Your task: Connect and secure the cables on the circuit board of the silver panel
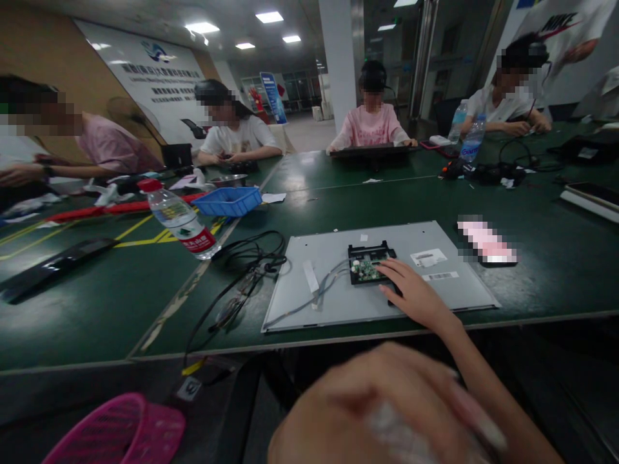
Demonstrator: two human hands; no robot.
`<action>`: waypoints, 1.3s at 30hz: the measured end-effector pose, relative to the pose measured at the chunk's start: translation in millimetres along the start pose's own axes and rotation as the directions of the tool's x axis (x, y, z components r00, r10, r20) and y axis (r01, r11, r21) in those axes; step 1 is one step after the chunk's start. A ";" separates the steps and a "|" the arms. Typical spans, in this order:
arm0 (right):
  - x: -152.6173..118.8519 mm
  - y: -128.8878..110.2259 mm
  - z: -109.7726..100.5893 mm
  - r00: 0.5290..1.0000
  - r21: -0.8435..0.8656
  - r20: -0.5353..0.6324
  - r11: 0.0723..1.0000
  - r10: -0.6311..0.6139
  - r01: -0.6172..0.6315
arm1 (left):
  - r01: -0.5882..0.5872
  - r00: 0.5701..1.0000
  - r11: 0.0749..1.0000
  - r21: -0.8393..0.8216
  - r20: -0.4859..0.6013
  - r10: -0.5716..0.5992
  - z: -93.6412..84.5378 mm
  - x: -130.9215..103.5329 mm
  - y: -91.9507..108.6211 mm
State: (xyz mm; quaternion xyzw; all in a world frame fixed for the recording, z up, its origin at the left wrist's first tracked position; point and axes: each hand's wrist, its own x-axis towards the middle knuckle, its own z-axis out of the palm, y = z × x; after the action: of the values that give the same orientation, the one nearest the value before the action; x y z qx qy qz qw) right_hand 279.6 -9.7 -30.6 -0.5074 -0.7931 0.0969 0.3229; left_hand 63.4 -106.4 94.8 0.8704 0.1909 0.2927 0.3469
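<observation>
Right hand (418, 290) is loosely spread, fingertips on the circuit board (367, 271) of a display panel (338, 306) hugging the desk's (416, 200) near edge. Plenty of room past its far edge; phone (486, 241) crowds its far right corner. Left hand (377, 393)'s blurry, can't tell its grip.

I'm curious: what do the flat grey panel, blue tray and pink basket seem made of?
The flat grey panel: probably sheet metal, satin, judging by its even sheen and straight edges.
The blue tray: likely moulded plastic, semi-gloss, given its uniform colour and thin walls.
The pink basket: apparently plastic, fairly glossy, from its perforated side and smooth rim.
</observation>
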 end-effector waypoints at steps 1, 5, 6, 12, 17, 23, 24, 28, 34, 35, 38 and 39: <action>-0.1 -0.3 0.0 1.000 0.005 -0.004 1.000 -0.005 0.005 | -0.007 0.999 1.000 0.002 -0.051 0.007 -3.0 14.0 -5.9; 0.5 -2.5 -0.2 0.999 0.016 -0.022 1.000 -0.025 0.026 | 0.109 0.990 0.932 0.346 -0.127 -0.069 -21.0 86.1 -69.7; 0.9 -2.9 -0.2 0.999 0.011 -0.022 1.000 -0.025 0.025 | 0.175 0.984 0.866 0.468 -0.123 -0.133 -25.2 103.2 -92.8; 3.2 -2.7 -1.4 1.000 0.008 -0.007 1.000 -0.006 0.006 | 0.260 0.934 0.531 0.807 -0.069 -0.351 -34.0 157.7 -198.7; 2.7 -0.5 -1.0 1.000 -0.008 0.010 1.000 -0.002 0.002 | 0.235 0.929 0.495 0.836 -0.044 -0.367 -31.2 168.8 -221.3; 2.3 1.4 -0.1 1.000 -0.021 0.023 1.000 -0.004 0.004 | 0.203 0.929 0.449 0.870 -0.025 -0.370 -30.6 173.2 -227.4; 2.4 1.1 -0.2 1.000 -0.018 0.024 1.000 -0.004 0.004 | 0.198 0.928 0.441 0.875 -0.022 -0.372 -30.7 172.9 -227.6; 2.5 -0.2 -0.8 1.000 -0.017 0.020 1.000 0.003 -0.003 | 0.190 0.931 0.419 0.888 -0.028 -0.363 -30.9 169.6 -229.9; 2.3 -0.3 -0.9 1.000 -0.025 0.023 1.000 0.007 -0.006 | 0.205 0.938 0.427 0.881 -0.051 -0.344 -35.4 161.7 -236.7; 2.2 -0.3 -1.0 1.000 -0.023 0.022 1.000 0.005 -0.005 | 0.210 0.937 0.429 0.878 -0.055 -0.345 -36.7 160.7 -237.7; 2.1 -0.6 -1.1 1.000 -0.022 0.020 1.000 0.005 -0.004 | 0.230 0.933 0.429 0.874 -0.072 -0.354 -39.8 160.0 -238.5; 2.1 -0.6 -1.1 1.000 -0.023 0.019 1.000 0.005 -0.005 | 0.235 0.931 0.427 0.873 -0.077 -0.356 -40.2 160.4 -237.5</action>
State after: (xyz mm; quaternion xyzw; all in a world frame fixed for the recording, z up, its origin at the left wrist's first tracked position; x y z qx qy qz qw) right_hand 279.2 -8.4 -28.6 -0.5120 -0.7960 0.0935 0.3090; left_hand 128.2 162.4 9.0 0.8928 0.4407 0.0373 -0.0854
